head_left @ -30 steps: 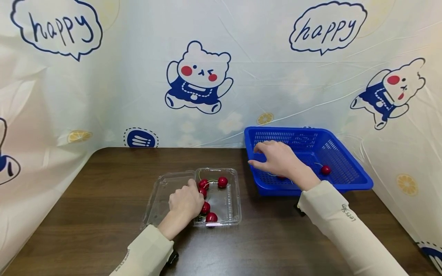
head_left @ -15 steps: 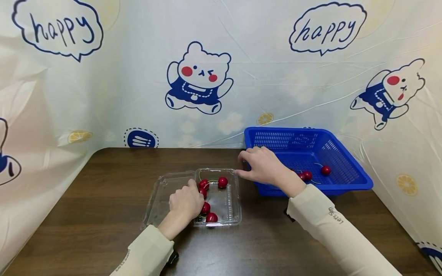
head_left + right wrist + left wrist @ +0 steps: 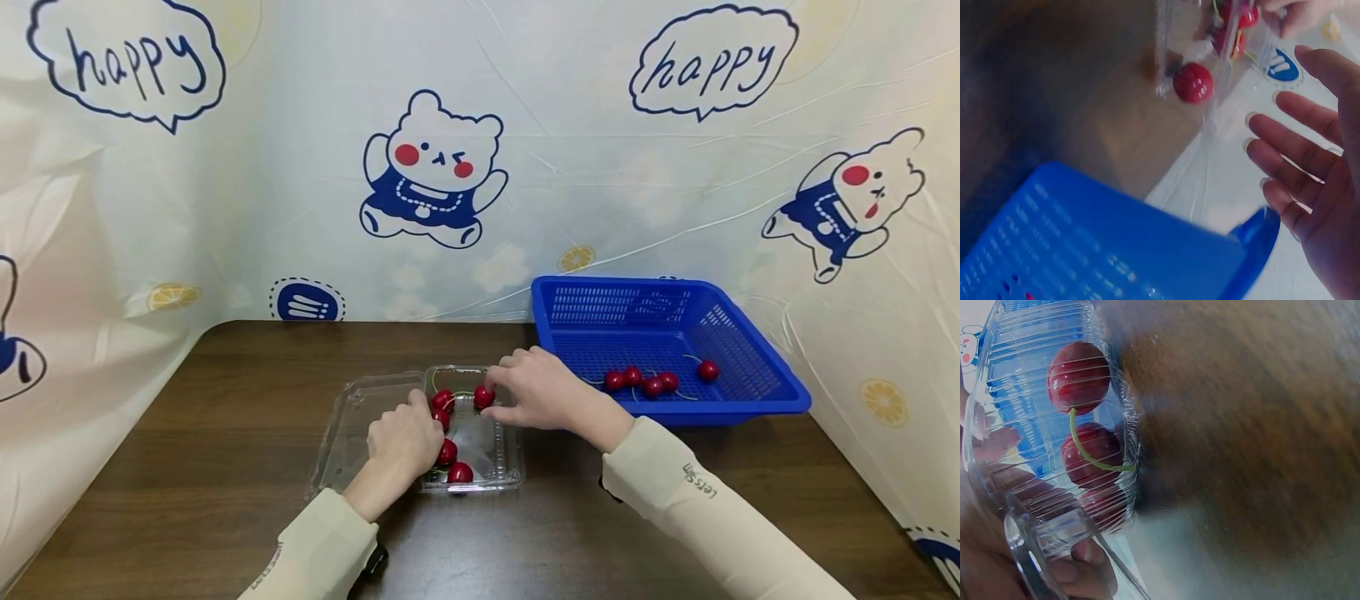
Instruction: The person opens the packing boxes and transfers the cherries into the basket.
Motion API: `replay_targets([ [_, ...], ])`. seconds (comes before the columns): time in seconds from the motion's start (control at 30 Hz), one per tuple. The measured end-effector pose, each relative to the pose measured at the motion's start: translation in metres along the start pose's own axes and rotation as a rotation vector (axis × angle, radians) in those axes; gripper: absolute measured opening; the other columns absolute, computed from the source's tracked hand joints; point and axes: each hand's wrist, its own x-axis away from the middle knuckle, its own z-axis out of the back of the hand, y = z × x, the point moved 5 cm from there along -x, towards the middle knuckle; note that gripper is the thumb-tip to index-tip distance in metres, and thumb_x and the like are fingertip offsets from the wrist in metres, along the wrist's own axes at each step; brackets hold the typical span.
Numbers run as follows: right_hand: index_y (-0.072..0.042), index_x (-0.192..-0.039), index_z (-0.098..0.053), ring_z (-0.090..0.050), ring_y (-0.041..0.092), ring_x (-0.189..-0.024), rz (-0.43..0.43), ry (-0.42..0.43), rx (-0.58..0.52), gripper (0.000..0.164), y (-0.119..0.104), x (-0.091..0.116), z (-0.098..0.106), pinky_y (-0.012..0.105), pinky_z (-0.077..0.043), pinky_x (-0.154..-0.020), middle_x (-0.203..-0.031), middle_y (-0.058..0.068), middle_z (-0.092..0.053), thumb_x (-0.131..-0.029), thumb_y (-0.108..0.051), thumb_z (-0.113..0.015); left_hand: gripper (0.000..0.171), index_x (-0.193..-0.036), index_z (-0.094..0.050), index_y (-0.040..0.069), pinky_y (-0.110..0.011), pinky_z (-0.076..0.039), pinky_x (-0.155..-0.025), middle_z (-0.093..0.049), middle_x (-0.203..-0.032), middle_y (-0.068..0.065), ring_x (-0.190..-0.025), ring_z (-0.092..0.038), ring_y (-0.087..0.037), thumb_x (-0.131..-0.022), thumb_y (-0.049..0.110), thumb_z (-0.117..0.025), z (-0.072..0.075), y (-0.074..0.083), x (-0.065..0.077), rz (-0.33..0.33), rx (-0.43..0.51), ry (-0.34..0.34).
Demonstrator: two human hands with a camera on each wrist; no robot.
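Observation:
A clear plastic clamshell box [image 3: 480, 442] stands on the table with its lid [image 3: 356, 408] folded out to the left. Several red cherries [image 3: 460, 472] with green stems lie inside. My left hand [image 3: 405, 432] pinches the box along its hinge side; in the left wrist view its fingers [image 3: 1088, 575] bend around the plastic edge. My right hand [image 3: 543, 387] hovers over the box's right rim, fingertips right by the far-right cherry [image 3: 483, 397]. In the right wrist view the right fingers [image 3: 1291, 150] are spread and hold nothing.
A blue perforated plastic basket [image 3: 750, 400] stands to the right of the box, against the back cloth. Several more cherries [image 3: 667, 382] lie in it, mostly near its front wall. A printed cloth [image 3: 465, 292] hangs behind the brown table [image 3: 247, 392].
My right hand has moved left, from over the basket to over the box, uncovering cherries in the basket. The left hand and the box have stayed still.

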Motion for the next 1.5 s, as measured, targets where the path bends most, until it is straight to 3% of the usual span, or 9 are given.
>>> replay_targets([
  [0.2, -0.015, -0.094, -0.072, -0.063, 0.019, -0.085, 0.098, -0.054, -0.034, 0.027, -0.014, -0.001, -0.013, 0.038, -0.051, -0.073, -0.091, 0.002, -0.074, -0.083, -0.040, -0.070, 0.028, -0.096, -0.051, -0.001, -0.050, -0.051, -0.052, -0.068, -0.078, -0.022, -0.065, -0.065, -0.040, -0.091, 0.026, -0.054, -0.001, 0.000, 0.000, 0.005, -0.001, -0.004],
  [0.4, -0.015, -0.099, -0.071, -0.064, 0.016, -0.084, 0.129, -0.146, -0.073, 0.027, -0.026, -0.004, -0.023, 0.036, -0.054, -0.076, -0.094, 0.002, -0.075, -0.085, -0.039, -0.069, 0.028, -0.095, -0.051, 0.000, -0.049, -0.051, -0.052, -0.067, -0.076, -0.021, -0.064, -0.064, -0.039, -0.091, 0.027, -0.054, -0.002, -0.001, -0.001, 0.016, -0.007, -0.011],
  [0.53, -0.017, -0.102, -0.070, -0.062, 0.013, -0.082, 0.147, -0.188, -0.108, 0.028, -0.036, -0.004, -0.029, 0.032, -0.055, -0.071, -0.096, 0.000, -0.075, -0.085, -0.038, -0.069, 0.028, -0.094, -0.050, 0.000, -0.048, -0.050, -0.050, -0.066, -0.073, -0.020, -0.062, -0.063, -0.037, -0.091, 0.027, -0.053, -0.002, -0.001, -0.002, 0.019, -0.010, -0.016],
  [0.97, -0.020, -0.100, -0.071, -0.062, 0.008, -0.083, 0.227, -0.207, -0.118, 0.024, -0.052, -0.003, -0.043, 0.027, -0.055, -0.068, -0.093, -0.004, -0.075, -0.085, -0.040, -0.069, 0.026, -0.094, -0.050, 0.000, -0.049, -0.050, -0.051, -0.066, -0.074, -0.021, -0.063, -0.064, -0.039, -0.091, 0.026, -0.053, -0.002, -0.001, -0.002, 0.012, -0.006, -0.007],
  [1.13, -0.023, -0.095, -0.071, -0.061, 0.009, -0.084, 0.248, -0.220, -0.104, 0.019, -0.056, -0.002, -0.047, 0.030, -0.054, -0.067, -0.092, -0.006, -0.075, -0.085, -0.038, -0.069, 0.026, -0.093, -0.050, 0.000, -0.047, -0.048, -0.048, -0.064, -0.070, -0.019, -0.059, -0.063, -0.036, -0.092, 0.026, -0.053, -0.003, -0.001, -0.001, 0.013, -0.008, -0.007],
  [1.5, -0.023, -0.095, -0.071, -0.059, 0.006, -0.081, 0.221, -0.288, -0.127, 0.012, -0.053, -0.004, -0.050, 0.028, -0.054, -0.069, -0.087, -0.006, -0.070, -0.083, -0.027, -0.072, 0.028, -0.093, -0.050, 0.000, -0.048, -0.049, -0.049, -0.066, -0.073, -0.021, -0.062, -0.065, -0.038, -0.091, 0.028, -0.053, -0.005, 0.000, -0.003, 0.009, -0.007, -0.007],
])
